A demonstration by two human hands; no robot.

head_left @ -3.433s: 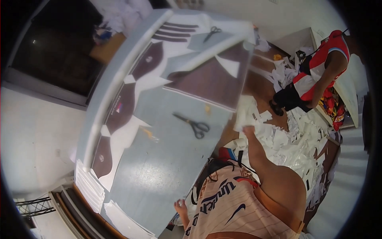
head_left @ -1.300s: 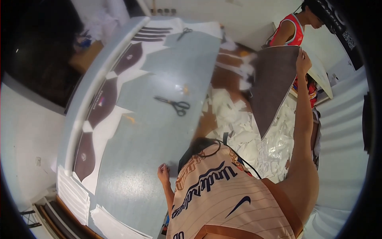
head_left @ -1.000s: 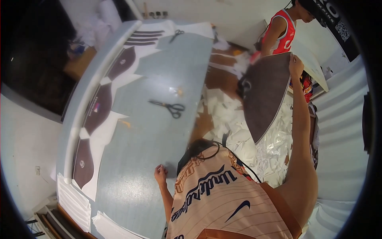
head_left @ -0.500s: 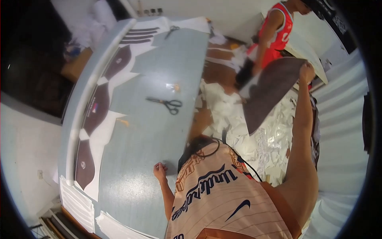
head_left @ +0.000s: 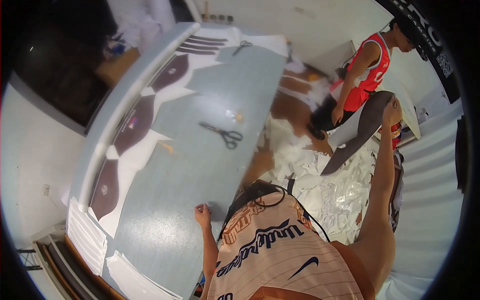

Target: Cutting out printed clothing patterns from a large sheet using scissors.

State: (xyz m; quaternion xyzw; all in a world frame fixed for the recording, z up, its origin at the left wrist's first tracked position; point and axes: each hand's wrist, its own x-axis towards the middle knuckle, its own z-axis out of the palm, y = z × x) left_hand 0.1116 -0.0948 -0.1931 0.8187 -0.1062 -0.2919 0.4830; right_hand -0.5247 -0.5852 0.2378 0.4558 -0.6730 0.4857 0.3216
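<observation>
My right hand (head_left: 392, 114), arm stretched out to the right, grips the top end of a dark brown cut fabric piece (head_left: 369, 117). The piece hangs down to the left in a curve, its pale side partly showing, above the scraps on the floor. My left hand (head_left: 202, 214) is by the near right part of the pale blue table (head_left: 165, 200), fingers curled together; what they may hold is too small to make out. Black-handled scissors (head_left: 223, 134) lie on the table beyond it. Printed sheeting with dark brown curved shapes (head_left: 136, 117) runs along the table's left side.
White scraps (head_left: 345, 200) cover the floor to the right. A person in a red sleeveless top (head_left: 370, 65) stands beyond the hanging piece. A second pair of scissors (head_left: 242, 47) lies at the table's far end. White paper stacks (head_left: 90, 235) sit at the near left corner.
The fabric piece has swung and folded into a narrower curve, and my right hand has lowered slightly. The person in red has straightened somewhat. My view has shifted; my left hand stays by the table.
</observation>
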